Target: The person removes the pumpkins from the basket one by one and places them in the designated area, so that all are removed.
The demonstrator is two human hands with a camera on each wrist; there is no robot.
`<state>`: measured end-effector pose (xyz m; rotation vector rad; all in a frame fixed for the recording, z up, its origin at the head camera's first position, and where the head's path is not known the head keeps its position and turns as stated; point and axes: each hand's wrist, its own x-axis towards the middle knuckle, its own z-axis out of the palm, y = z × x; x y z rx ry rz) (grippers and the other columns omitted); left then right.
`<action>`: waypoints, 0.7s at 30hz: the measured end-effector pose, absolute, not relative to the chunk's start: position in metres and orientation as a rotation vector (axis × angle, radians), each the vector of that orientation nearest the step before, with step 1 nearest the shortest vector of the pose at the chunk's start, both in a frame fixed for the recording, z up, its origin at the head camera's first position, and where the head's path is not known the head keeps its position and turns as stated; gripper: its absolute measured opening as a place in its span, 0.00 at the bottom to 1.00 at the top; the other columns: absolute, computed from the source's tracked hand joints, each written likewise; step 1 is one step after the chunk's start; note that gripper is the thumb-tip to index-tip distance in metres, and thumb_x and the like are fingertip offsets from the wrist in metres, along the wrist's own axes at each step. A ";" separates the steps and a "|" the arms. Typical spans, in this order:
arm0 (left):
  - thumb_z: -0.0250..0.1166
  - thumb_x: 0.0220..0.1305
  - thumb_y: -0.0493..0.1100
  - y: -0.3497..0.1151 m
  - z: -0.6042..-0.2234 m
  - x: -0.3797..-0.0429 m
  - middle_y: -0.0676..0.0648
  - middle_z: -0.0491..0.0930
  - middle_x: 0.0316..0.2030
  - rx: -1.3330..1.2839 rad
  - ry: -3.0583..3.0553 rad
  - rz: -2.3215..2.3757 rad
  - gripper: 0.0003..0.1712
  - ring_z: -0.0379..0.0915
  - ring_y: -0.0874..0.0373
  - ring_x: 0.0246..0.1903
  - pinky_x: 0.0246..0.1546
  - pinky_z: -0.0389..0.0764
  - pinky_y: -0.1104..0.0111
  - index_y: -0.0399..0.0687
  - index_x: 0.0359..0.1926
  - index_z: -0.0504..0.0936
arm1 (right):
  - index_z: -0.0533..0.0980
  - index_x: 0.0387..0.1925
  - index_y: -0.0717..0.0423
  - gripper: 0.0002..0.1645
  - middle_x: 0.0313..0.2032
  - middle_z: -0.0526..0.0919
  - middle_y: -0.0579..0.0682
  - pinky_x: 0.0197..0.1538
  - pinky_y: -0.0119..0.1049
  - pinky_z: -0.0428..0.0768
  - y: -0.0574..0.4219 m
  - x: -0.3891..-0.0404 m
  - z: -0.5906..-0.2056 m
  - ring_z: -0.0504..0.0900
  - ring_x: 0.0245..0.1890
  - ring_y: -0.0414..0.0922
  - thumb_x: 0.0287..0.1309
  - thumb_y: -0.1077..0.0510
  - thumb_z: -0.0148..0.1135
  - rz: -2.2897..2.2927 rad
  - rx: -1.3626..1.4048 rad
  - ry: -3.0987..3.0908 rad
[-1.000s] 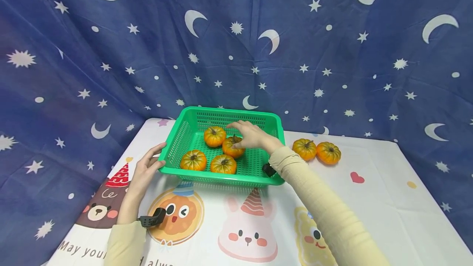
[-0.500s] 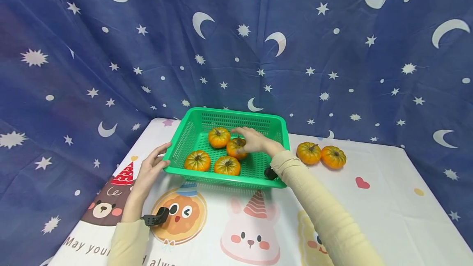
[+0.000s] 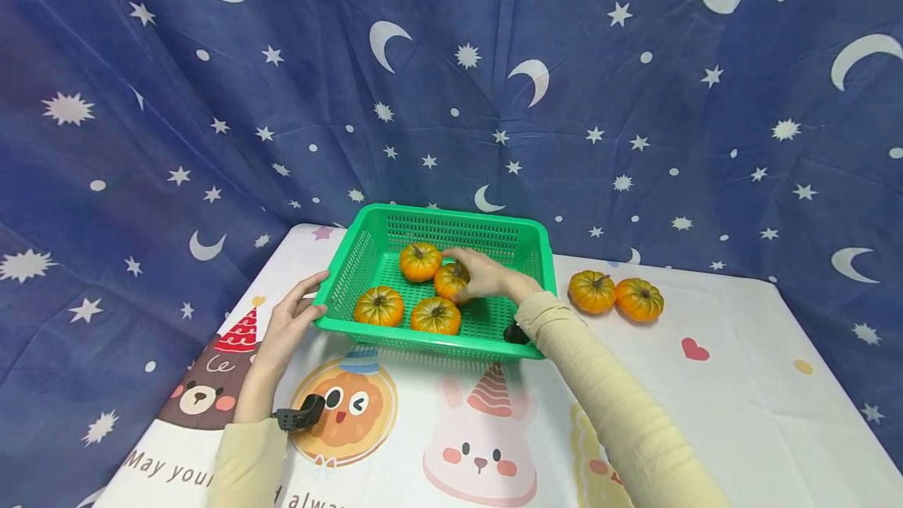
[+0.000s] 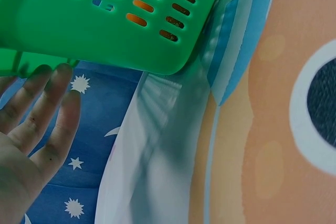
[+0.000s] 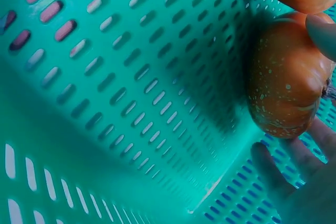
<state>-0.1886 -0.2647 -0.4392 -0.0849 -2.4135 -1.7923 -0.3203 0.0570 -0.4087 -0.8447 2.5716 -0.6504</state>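
Note:
A green plastic basket [image 3: 430, 345] with slotted sides stands on the table, several small orange pumpkins inside it. At its left rim, my left hand [image 3: 282, 328] holds the edge between thumb and fingers; in the left wrist view some fingertips lie just below the rim. My right hand [image 3: 488, 274] reaches into the basket and grips a pumpkin [image 3: 450, 281], thumb on one side and fingers on the other. Another pumpkin [image 3: 420, 262] sits against it at the back left. In front are two more, a pumpkin [image 3: 378, 306] at left and a pumpkin [image 3: 435, 316] near the front wall.
Outside the basket, to its right, a pumpkin [image 3: 592, 292] and another pumpkin [image 3: 639, 300] sit side by side on the printed white tablecloth [image 3: 748, 382]. A dark blue curtain [image 3: 451, 85] with moons and stars hangs behind the table.
My right hand has lowered from hovering over the pumpkin to closing its fingers and thumb around it. My left hand stays at the rim. The head view has shifted slightly.

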 end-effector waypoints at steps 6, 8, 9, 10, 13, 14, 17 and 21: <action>0.53 0.66 0.34 -0.265 -0.440 -0.189 0.51 0.69 0.53 -0.095 -2.412 -1.788 0.30 0.74 0.75 0.44 0.44 0.71 0.78 0.47 0.69 0.65 | 0.56 0.72 0.47 0.52 0.73 0.56 0.54 0.71 0.56 0.56 0.058 -0.320 -0.410 0.49 0.75 0.56 0.48 0.56 0.72 -0.665 -0.799 2.557; 0.52 0.66 0.35 -0.265 -0.440 -0.189 0.49 0.69 0.54 -0.097 -2.413 -1.786 0.30 0.74 0.75 0.44 0.44 0.71 0.78 0.47 0.69 0.65 | 0.56 0.72 0.47 0.52 0.73 0.56 0.54 0.71 0.56 0.56 0.058 -0.321 -0.411 0.48 0.75 0.55 0.48 0.57 0.72 -0.672 -0.791 2.549; 0.52 0.66 0.35 -0.265 -0.440 -0.189 0.48 0.69 0.54 -0.096 -2.414 -1.786 0.30 0.74 0.75 0.44 0.44 0.71 0.78 0.48 0.69 0.65 | 0.56 0.72 0.47 0.52 0.73 0.56 0.54 0.71 0.56 0.57 0.058 -0.321 -0.411 0.48 0.75 0.55 0.48 0.57 0.72 -0.675 -0.787 2.545; 0.52 0.66 0.35 -0.264 -0.440 -0.189 0.47 0.68 0.55 -0.096 -2.415 -1.788 0.30 0.74 0.75 0.45 0.45 0.71 0.78 0.48 0.69 0.65 | 0.56 0.72 0.46 0.53 0.72 0.56 0.54 0.70 0.56 0.58 0.058 -0.321 -0.412 0.50 0.75 0.55 0.47 0.57 0.72 -0.680 -0.785 2.541; 0.52 0.66 0.35 -0.264 -0.439 -0.188 0.47 0.69 0.54 -0.089 -2.417 -1.790 0.30 0.74 0.75 0.45 0.45 0.71 0.78 0.48 0.69 0.65 | 0.55 0.72 0.46 0.53 0.72 0.56 0.55 0.69 0.54 0.62 0.059 -0.321 -0.413 0.56 0.73 0.54 0.47 0.58 0.73 -0.696 -0.778 2.528; 0.53 0.66 0.35 -0.264 -0.439 -0.188 0.48 0.69 0.54 -0.084 -2.418 -1.790 0.30 0.74 0.75 0.45 0.45 0.71 0.78 0.48 0.69 0.65 | 0.55 0.73 0.46 0.54 0.72 0.56 0.55 0.68 0.54 0.63 0.059 -0.321 -0.413 0.57 0.72 0.54 0.47 0.58 0.73 -0.700 -0.774 2.525; 0.53 0.65 0.35 -0.263 -0.439 -0.188 0.52 0.69 0.52 -0.072 -2.419 -1.795 0.30 0.74 0.75 0.44 0.45 0.71 0.79 0.48 0.69 0.65 | 0.54 0.73 0.45 0.55 0.71 0.56 0.56 0.67 0.54 0.64 0.059 -0.321 -0.414 0.60 0.70 0.54 0.46 0.59 0.73 -0.713 -0.765 2.516; 0.53 0.65 0.34 -0.264 -0.439 -0.188 0.53 0.69 0.52 -0.062 -2.428 -1.789 0.31 0.74 0.75 0.44 0.45 0.70 0.79 0.48 0.69 0.65 | 0.54 0.73 0.45 0.55 0.71 0.56 0.57 0.66 0.54 0.65 0.059 -0.321 -0.415 0.61 0.69 0.54 0.46 0.60 0.74 -0.726 -0.765 2.504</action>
